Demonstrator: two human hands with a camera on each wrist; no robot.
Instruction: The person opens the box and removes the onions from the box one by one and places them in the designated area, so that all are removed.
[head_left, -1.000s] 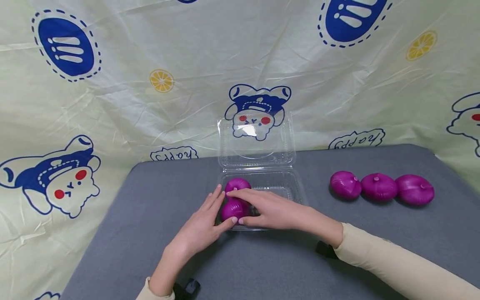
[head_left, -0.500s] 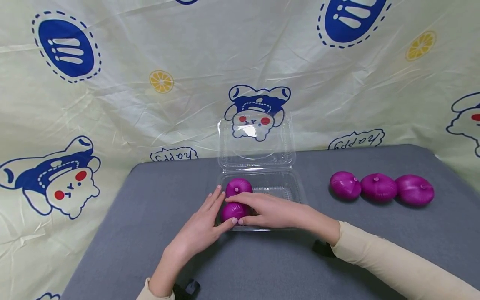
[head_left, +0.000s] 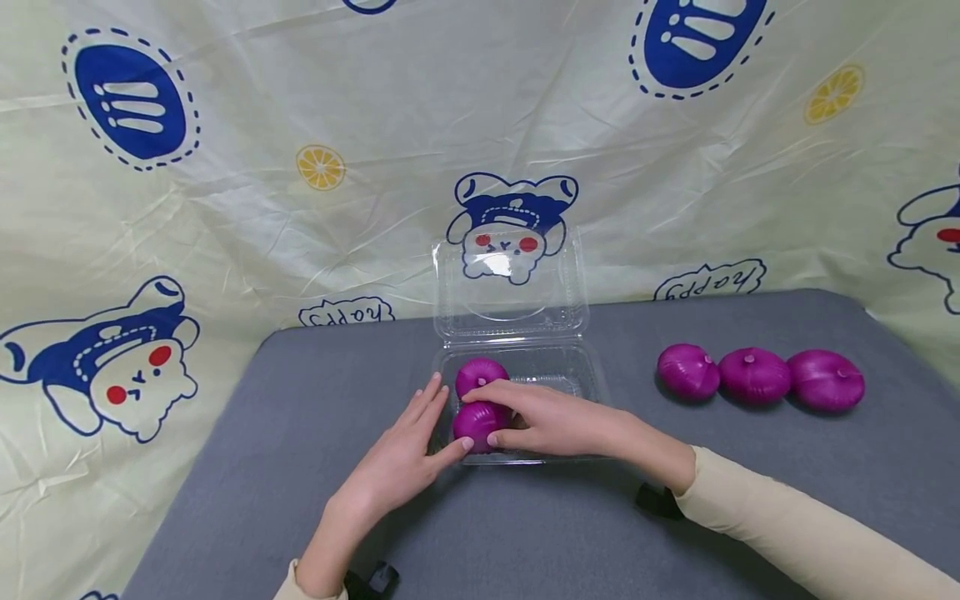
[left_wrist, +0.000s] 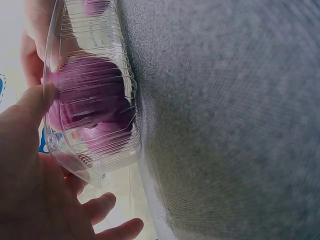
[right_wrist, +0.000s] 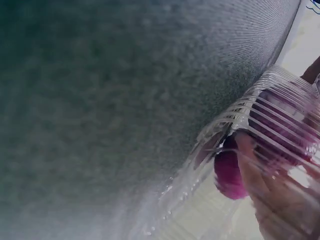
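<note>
While the R hand point(head_left: 551, 421) curls over the near onion point(head_left: 476, 425) — fingers across its top, thumb tip at its front — the L hand point(head_left: 401, 454) lies along the side of a clear container point(head_left: 558, 360). Fingers of the L hand are nearly straight, w/ slight gaps b/w some of them, next to the container's L wall; its thumb reaches to the front rim, just beside the near onion, and no onion is in that hand's grip. R hand has hold of the near onion, but how firmly I can't tell.

Near onion sits inside the container, front L corner. Right behind it, also inside, is the far onion point(head_left: 480, 371), stem end showing. Both are glossy purple; R-hand fingers partly cover the spot b/w them. The rest of the tray, toward the R side, shows bare ribbed plastic. Its hinged lid point(head_left: 510, 312) stands up at the back, see-through w/ a bright glare spot.

Farther R on the grey table point(head_left: 300, 400), well apart from the container, three more onions point(head_left: 754, 376) sit side by side in a row. Behind it all hangs a pale backdrop point(head_left: 390, 233) w/ cartoon dogs, orange slices & blue badges. Person's sleeves point(head_left: 787, 508) are cream, w/ a black device point(head_left: 658, 500) under the R wrist.
</note>
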